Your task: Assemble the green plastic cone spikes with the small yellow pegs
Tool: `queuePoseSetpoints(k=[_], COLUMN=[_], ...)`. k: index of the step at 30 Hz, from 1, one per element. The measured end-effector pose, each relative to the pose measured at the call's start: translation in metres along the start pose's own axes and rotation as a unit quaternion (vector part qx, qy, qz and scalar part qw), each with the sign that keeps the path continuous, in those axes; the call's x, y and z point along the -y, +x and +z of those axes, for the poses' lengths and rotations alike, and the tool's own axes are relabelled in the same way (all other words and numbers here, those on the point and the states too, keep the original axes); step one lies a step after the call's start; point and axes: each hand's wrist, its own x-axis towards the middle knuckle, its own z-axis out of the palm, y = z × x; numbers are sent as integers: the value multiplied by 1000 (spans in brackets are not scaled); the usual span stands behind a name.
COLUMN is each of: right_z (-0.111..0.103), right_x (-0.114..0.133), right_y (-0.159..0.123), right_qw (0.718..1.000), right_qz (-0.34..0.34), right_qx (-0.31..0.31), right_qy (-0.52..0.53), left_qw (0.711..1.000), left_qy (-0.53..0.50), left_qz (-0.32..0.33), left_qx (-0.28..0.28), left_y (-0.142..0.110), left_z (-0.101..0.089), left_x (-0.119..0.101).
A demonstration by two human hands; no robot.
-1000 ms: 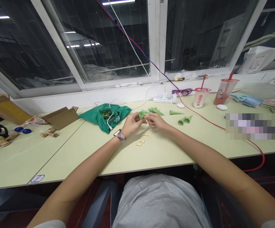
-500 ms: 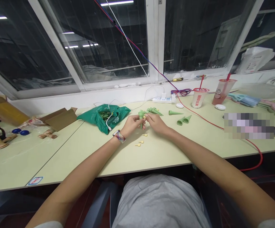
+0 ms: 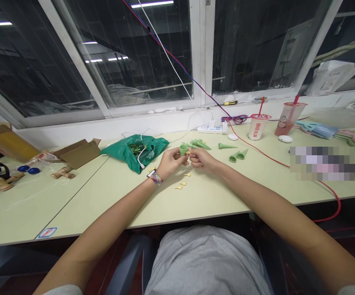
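My left hand holds a green plastic cone spike by its body, with the wide open end up. My right hand pinches a small cream-yellow plastic peg at the mouth of that spike, so the fingers of both hands nearly meet. Several more cream pegs lie on the pale green table just below my hands. Beyond my right hand lie several green cone spikes, and a small cluster of them sits just past my fingertips.
A green plastic bag with green parts inside lies to the left. Farther left are a cardboard box and wooden pieces. A power strip, red cable and plastic cups stand toward the windows.
The green spike in my left hand has tilted from pointing straight down to a slant, its tip now hidden in my hand. My hands stay close together, and the view has barely shifted.
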Motion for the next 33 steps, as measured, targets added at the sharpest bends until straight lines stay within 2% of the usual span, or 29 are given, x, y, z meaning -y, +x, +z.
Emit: queuePoseSetpoints(k=[3,5,6,7,9,10,12,16,19,25,30,33], right_z=[-2,-3,-4,-4,-3,-2,-1,-1,-2,0,5,7], right_x=[3,2,1,0,-1,-1,1,2,0,-5,-11,-14], right_y=[-3,-5,-7,-9,-13,-16,-19,-20,-15,-8,2,11], right_qw=[998,991,975,948,879,853,828,812,819,879,935,961], right_qz=[54,1,-55,-116,-209,-234,-257,-286,-289,-293,-239,-202], right_qx=[12,-26,-56,-87,-126,-130,-116,-92,-100,-103,-123,-108], right_qy=[-30,-133,-206,-283,-410,-449,-484,-500,-486,-361,-230,-153], left_qw=[999,999,999,999,999,999,996,982,978,993,998,999], left_qy=[30,42,41,36,9,-10,-57,-156,-182,-106,-52,-10], left_qz=[12,9,2,-8,-31,-42,-60,-92,-96,-51,-19,2], left_qx=[-8,-5,-3,-1,9,16,31,49,44,11,-21,-37], left_y=[-1,-1,-1,-1,0,1,2,3,3,6,7,6], left_z=[1,0,0,-1,-2,-2,-2,-1,0,1,1,-3], left_x=[3,4,4,4,3,3,3,7,9,3,1,4])
